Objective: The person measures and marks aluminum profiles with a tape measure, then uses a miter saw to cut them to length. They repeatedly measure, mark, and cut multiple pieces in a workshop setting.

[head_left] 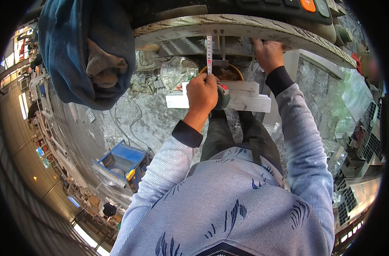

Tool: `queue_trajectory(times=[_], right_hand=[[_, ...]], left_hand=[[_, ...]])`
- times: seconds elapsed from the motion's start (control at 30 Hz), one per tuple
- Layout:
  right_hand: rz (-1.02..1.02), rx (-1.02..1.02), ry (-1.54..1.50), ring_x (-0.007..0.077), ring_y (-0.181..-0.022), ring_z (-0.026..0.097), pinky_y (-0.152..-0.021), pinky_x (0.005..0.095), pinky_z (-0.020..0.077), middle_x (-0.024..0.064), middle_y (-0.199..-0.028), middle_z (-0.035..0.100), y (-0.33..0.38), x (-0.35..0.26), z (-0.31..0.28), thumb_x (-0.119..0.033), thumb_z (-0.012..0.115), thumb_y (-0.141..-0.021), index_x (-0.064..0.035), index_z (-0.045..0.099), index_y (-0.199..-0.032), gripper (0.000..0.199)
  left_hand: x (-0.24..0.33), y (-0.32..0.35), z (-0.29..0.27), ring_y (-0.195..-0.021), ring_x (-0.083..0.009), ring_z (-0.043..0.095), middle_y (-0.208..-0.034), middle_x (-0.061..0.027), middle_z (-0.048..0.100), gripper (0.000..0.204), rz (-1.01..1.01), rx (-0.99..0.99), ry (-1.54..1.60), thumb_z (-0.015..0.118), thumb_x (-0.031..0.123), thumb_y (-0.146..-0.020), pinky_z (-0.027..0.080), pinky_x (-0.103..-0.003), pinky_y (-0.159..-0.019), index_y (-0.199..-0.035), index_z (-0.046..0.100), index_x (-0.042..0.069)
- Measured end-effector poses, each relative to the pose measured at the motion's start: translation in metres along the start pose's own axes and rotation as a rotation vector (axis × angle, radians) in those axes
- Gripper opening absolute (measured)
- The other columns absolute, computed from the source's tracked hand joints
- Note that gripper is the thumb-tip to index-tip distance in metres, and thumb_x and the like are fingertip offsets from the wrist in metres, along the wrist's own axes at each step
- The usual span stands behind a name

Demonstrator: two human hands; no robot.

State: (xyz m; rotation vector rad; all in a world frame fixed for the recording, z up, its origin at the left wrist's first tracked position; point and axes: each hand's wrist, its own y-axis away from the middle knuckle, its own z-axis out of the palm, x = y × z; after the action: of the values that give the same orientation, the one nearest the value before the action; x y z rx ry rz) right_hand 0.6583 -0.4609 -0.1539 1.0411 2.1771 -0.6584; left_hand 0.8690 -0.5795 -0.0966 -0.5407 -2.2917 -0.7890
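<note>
My left hand [203,94] is closed around a tape measure [222,97] with a dark, rounded case and a touch of red. Its white blade [209,53] runs out away from me, up to the near edge of the worn bench [245,23]. Behind and below that hand sit pale, white block-like pieces [248,102], stacked with stepped ends. My right hand [269,54] is at the underside of the bench edge, fingers curled in; what they grip is hidden. A round, yellow-rimmed container [237,70] shows beyond the pale pieces.
A dark blue cloth bundle [88,55] hangs at the upper left. On the bench lies a calculator-like keypad [297,6]. A blue bin [124,158] stands on the dusty grey floor at left, near a cable [132,123]. Plastic sheeting [356,98] and dark grids [369,136] lie at right.
</note>
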Motion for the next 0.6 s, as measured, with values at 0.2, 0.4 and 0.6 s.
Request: queue_trajectory(times=[0.2, 0.4, 0.6], right_hand=[[-0.180, -0.042, 0.490, 0.0415, -0.084, 0.071, -0.082, 0.0483, 0.0542, 0.0196, -0.086, 0.074, -0.003, 0.019, 0.011, -0.021, 0.061, -0.094, -0.0012, 0.076, -0.096, 0.025], [-0.308, 0.038, 0.757, 0.0370, -0.081, 0.073, -0.078, 0.0513, 0.0538, 0.0173, -0.079, 0.074, -0.012, 0.016, 0.021, -0.022, 0.061, -0.088, -0.0078, 0.075, -0.090, 0.020], [-0.200, -0.130, 0.809, 0.0342, -0.079, 0.074, -0.071, 0.0511, 0.0558, 0.0156, -0.077, 0.074, -0.028, 0.051, 0.033, -0.022, 0.062, -0.086, -0.0067, 0.075, -0.093, 0.022]], left_hand=[[-0.005, -0.002, 0.002, -0.066, -0.0308, 0.067, -0.069, -0.0166, 0.069, 0.030, 0.010, 0.009, -0.046, 0.058, 0.022, -0.095, 0.052, -0.041, -0.065, -0.085, 0.078, 0.002], [-0.005, -0.001, -0.001, -0.060, -0.0141, 0.062, -0.065, -0.0083, 0.068, 0.031, 0.013, -0.014, 0.010, 0.056, 0.021, -0.097, 0.048, -0.032, -0.060, -0.088, 0.078, 0.001], [-0.022, 0.017, -0.020, -0.059, -0.0089, 0.055, -0.064, -0.0045, 0.065, 0.030, 0.104, -0.037, 0.142, 0.056, 0.019, -0.101, 0.043, -0.028, -0.058, -0.094, 0.077, -0.002]])
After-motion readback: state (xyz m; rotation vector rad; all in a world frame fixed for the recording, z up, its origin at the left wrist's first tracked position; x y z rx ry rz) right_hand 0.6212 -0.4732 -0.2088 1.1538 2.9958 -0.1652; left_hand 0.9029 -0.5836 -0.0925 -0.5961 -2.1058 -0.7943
